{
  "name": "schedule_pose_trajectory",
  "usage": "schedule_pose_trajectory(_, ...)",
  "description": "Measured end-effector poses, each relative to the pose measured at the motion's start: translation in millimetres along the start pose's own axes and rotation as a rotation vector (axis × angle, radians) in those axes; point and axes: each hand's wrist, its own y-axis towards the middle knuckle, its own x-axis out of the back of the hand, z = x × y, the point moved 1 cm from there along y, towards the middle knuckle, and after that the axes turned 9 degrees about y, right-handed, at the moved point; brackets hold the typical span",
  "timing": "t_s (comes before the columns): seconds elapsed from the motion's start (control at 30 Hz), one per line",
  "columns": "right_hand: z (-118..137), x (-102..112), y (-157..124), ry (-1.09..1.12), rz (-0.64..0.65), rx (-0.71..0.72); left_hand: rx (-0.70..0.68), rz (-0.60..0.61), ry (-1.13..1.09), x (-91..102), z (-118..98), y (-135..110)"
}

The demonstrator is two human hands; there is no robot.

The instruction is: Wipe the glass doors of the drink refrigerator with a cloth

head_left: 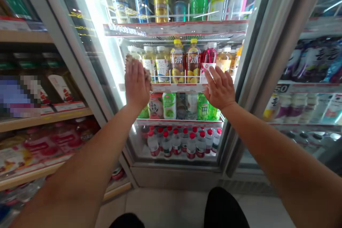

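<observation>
My left hand (136, 82) presses a crumpled beige cloth (129, 59) against the glass door of a lit drinks fridge (176, 176). The cloth shows past my fingertips and along the thumb side. My right hand (220, 87) is open, fingers spread, at the right part of the same door. It appears to touch the glass, and no object shows in it. Behind the glass, between my hands, stand yellow-capped tea bottles (177, 60) and a red drink bottle (210, 55).
Cans (160, 1) fill the upper fridge shelf, and red-capped bottles (176, 142) stand at the bottom. Wooden shelves (45, 121) with drinks line the left. Another fridge's frame (278, 42) rises on the right. My dark-clad knees (224, 208) are over the tiled floor (165, 205).
</observation>
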Motion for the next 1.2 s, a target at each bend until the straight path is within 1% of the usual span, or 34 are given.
schedule_pose_trajectory(0.07,-0.5,-0.2,-0.2,0.003,-0.007,0.006,0.015,-0.021,0.010,-2.0,-28.5,18.4)
schedule_pose_trajectory(0.1,-0.5,-0.2,-0.3,0.005,-0.011,0.011,0.016,-0.018,0.011,-4.0,-43.2,20.2)
schedule_pose_trajectory(0.17,-0.3,-0.3,-0.3,0.013,-0.011,0.015,-0.036,0.011,-0.012,-9.2,-69.6,9.5)
schedule_pose_trajectory(0.2,-0.1,-0.4,-0.2,0.019,-0.007,0.013,-0.097,0.034,-0.028,-12.0,-79.6,-1.8)
schedule_pose_trajectory(0.27,0.6,-0.5,0.1,0.028,0.001,0.008,-0.276,0.095,-0.056,-16.5,-89.9,-30.3)
schedule_pose_trajectory(0.33,1.0,-0.4,0.6,0.034,0.013,0.002,-0.432,0.162,-0.061,-18.8,-85.4,-56.5)
schedule_pose_trajectory(0.37,0.8,-0.3,0.8,0.037,0.020,-0.001,-0.462,0.191,-0.048,-18.9,-78.4,-65.3)
schedule_pose_trajectory(0.4,0.4,0.0,1.0,0.042,0.029,-0.005,-0.452,0.209,-0.030,-18.3,-69.6,-70.1)
schedule_pose_trajectory(0.43,-0.4,0.4,1.2,0.048,0.039,-0.009,-0.403,0.211,-0.010,-17.0,-60.1,-70.7)
schedule_pose_trajectory(0.47,-1.4,1.0,1.4,0.056,0.048,-0.012,-0.319,0.193,0.007,-15.2,-50.9,-67.8)
schedule_pose_trajectory(0.53,-2.8,2.2,2.0,0.073,0.060,-0.013,-0.114,0.110,0.029,-10.9,-37.9,-55.3)
schedule_pose_trajectory(0.6,-0.4,2.6,3.2,0.094,0.066,-0.008,0.038,0.025,0.042,-7.5,-36.4,-42.6)
schedule_pose_trajectory(0.63,3.2,2.3,4.2,0.105,0.057,-0.018,0.071,-0.001,0.049,-6.6,-40.4,-38.6)
schedule_pose_trajectory(0.67,8.9,1.8,5.3,0.115,0.036,-0.041,0.071,-0.009,0.051,-6.4,-47.1,-37.0)
schedule_pose_trajectory(0.7,16.5,1.2,6.4,0.123,0.003,-0.081,0.043,-0.004,0.048,-6.8,-55.8,-37.7)
schedule_pose_trajectory(0.8,48.4,-0.5,6.7,0.157,-0.116,-0.257,-0.125,0.036,0.002,-9.5,-86.5,-49.3)
schedule_pose_trajectory(0.83,60.6,-1.0,5.2,0.189,-0.121,-0.280,-0.181,0.041,-0.019,-10.2,-95.7,-53.8)
schedule_pose_trajectory(0.9,84.2,-2.4,0.1,0.305,-0.055,-0.226,-0.235,0.024,-0.059,-11.2,-109.5,-59.7)
schedule_pose_trajectory(0.97,103.3,-4.7,-5.4,0.464,0.035,-0.143,-0.214,-0.016,-0.094,-11.5,-117.2,-59.5)
schedule_pose_trajectory(1.0,110.1,-6.1,-7.1,0.540,0.055,-0.143,-0.194,-0.034,-0.109,-11.6,-119.5,-57.1)
schedule_pose_trajectory(1.07,117.3,-9.1,-6.2,0.649,0.023,-0.246,-0.176,-0.058,-0.130,-11.5,-123.0,-49.6)
schedule_pose_trajectory(1.13,117.8,-10.5,0.5,0.705,-0.022,-0.338,-0.193,-0.068,-0.136,-10.0,-126.8,-40.2)
schedule_pose_trajectory(1.17,116.1,-9.7,5.3,0.717,-0.029,-0.344,-0.205,-0.072,-0.137,-8.4,-129.0,-35.6)
schedule_pose_trajectory(1.2,113.0,-7.6,10.5,0.719,-0.021,-0.320,-0.217,-0.074,-0.140,-6.1,-131.2,-31.2)
